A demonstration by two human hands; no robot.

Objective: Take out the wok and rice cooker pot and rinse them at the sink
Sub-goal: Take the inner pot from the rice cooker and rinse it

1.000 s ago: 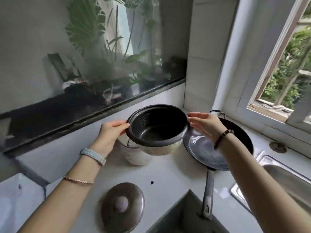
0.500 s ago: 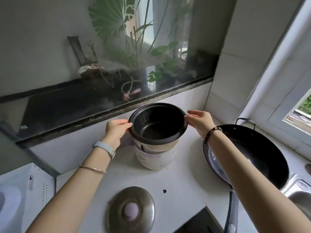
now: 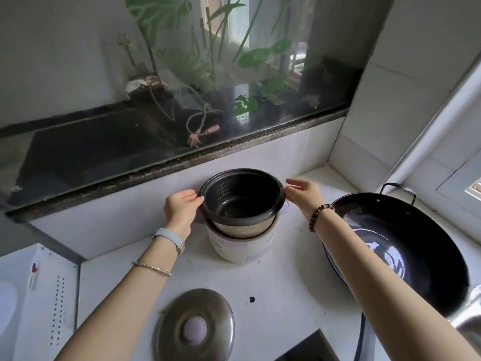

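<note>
The dark non-stick rice cooker pot (image 3: 242, 204) sits partly sunk in the white rice cooker body (image 3: 234, 250), slightly tilted, its rim still above the body. My left hand (image 3: 181, 208) grips the rim on the left side. On the right side of the rim, my right hand (image 3: 304, 195) holds it with its fingertips. The black wok (image 3: 406, 246) rests on the white counter to the right, under my right forearm, with its loop handle toward the wall.
A steel lid (image 3: 195, 327) with a pale knob lies on the counter near me. A dark slab corner (image 3: 309, 350) shows at the bottom edge and a white appliance (image 3: 33, 295) stands at left. A dark window ledge (image 3: 182, 162) runs behind the cooker.
The pot was held higher and nearer the wok; it has come left and down into the cooker body. Both hands stay on its rim. The view has swung left, away from the sink.
</note>
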